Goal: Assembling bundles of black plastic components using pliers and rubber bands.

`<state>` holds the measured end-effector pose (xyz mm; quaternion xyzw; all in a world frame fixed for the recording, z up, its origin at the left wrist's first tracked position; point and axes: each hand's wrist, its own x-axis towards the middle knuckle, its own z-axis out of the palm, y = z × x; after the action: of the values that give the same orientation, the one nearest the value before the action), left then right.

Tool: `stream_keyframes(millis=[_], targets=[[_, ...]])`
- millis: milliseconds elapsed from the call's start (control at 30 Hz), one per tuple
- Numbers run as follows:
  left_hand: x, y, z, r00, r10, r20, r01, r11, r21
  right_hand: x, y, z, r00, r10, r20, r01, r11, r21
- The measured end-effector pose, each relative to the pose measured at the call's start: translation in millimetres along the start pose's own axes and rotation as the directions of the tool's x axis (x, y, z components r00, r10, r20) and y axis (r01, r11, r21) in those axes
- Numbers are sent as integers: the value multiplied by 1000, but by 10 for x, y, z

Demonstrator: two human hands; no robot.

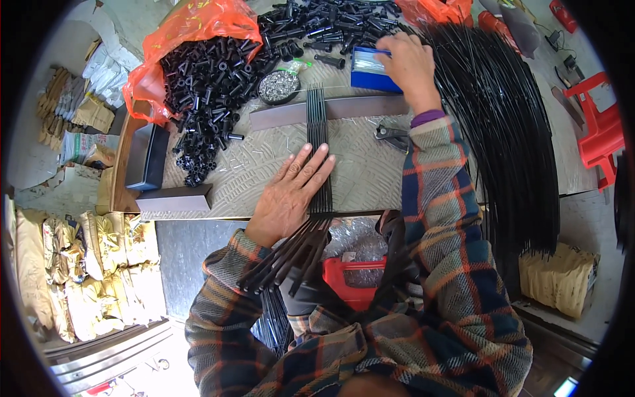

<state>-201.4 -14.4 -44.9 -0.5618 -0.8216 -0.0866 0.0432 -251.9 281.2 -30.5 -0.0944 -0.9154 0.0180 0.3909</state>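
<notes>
My left hand [297, 188] lies flat, fingers stretched out, across a row of thin black rods [317, 129] side by side on the table. Their far ends rest over a long grey metal strip [274, 118]; their thicker near ends fan out past the table edge above my lap. At the far right, my right hand [411, 69] is over a blue open box [375, 81] holding thin pale pieces. Its fingers are bent, with thumb and forefinger apart, and nothing shows between them. Pliers with dark handles [393, 137] lie near my right sleeve.
Black tubular parts [205, 86] spill from an orange plastic bag [198, 25] at left; more lie at the back. A round dish [278, 87] holds small shiny pieces. Long black rods [499, 132] cover the right side. A dark tray [147, 157] stands left, a red stool [598, 122] right.
</notes>
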Motion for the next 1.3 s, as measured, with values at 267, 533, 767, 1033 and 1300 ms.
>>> stream_keyframes(millis=[267, 533, 767, 1033, 1300], targets=[[-112, 135, 28, 1000, 20, -13, -21, 990, -138, 1, 164, 75, 995, 3, 98, 5, 996, -84], [-102, 165, 70, 998, 27, -59, -35, 990, -139, -5, 152, 25, 995, -22, 93, 31, 995, -99], [-28, 224, 72, 995, 15, -98, -32, 984, -173, 6, 26, 29, 994, -98, -48, 99, 995, 7], [-124, 173, 83, 993, -17, -115, -2, 987, -163, -140, -468, 49, 843, -285, 456, 74, 901, 428], [-132, 144, 143, 992, -2, -129, -15, 991, -131, -82, -456, -52, 791, -202, 577, -21, 934, 356]])
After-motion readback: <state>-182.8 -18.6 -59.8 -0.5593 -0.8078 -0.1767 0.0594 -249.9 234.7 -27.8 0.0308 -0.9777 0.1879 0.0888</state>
